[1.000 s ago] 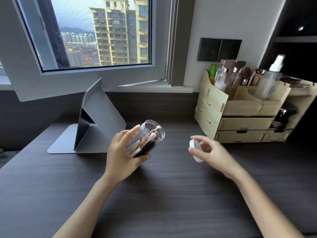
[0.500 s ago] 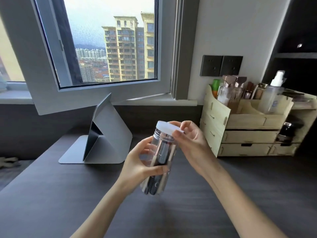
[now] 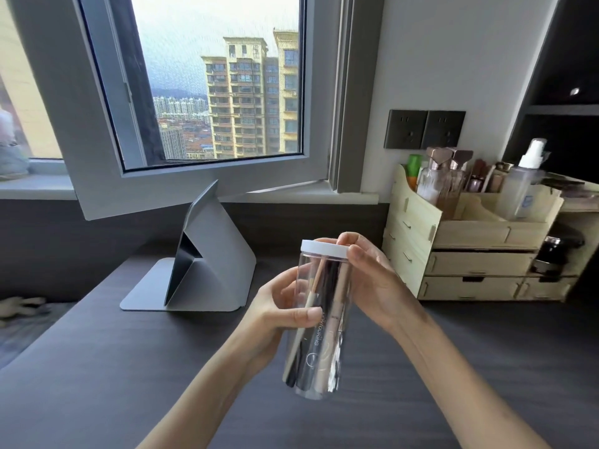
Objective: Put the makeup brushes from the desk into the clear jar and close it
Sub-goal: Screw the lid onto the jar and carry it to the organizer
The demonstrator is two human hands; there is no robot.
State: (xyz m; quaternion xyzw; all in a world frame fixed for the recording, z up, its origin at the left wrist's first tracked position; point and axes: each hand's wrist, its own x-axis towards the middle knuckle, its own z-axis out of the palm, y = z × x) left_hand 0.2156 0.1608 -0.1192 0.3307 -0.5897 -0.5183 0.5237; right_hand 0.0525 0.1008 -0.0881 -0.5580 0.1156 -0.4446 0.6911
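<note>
A dark wood-grain desk (image 3: 97, 367) spans the lower part of the head view, with an open window sash (image 3: 201, 102) above its rear edge showing high-rise buildings outside. At the right rear of the desk stands a light wooden drawer organizer (image 3: 470, 254); its top compartments hold cosmetic bottles, including a clear spray bottle (image 3: 523, 186) with a white nozzle. Two dark wall sockets (image 3: 424, 129) are mounted on the wall above the organizer. Left of centre, a grey folding tablet stand (image 3: 201, 267) rests on the desk with its flat base forward. The clear jar (image 3: 319, 322) is held in the air over the middle of the desk, between both hands, nearly upright with its base tilted slightly toward the camera. The left hand (image 3: 275, 315) is closed around the jar's mid-section from the left, with the thumb laid across the front wall and the fingers behind it. The right hand (image 3: 376, 283) grips the white lid (image 3: 324, 248) from the right side, with the thumb on the near rim and the fingertips curled over the far rim. The lid sits on the jar mouth; whether it is fully seated cannot be determined. The makeup brushes (image 3: 319, 332) stand inside the jar, handles toward the base: one has a dark handle with printed lettering, others have pale handles.
</note>
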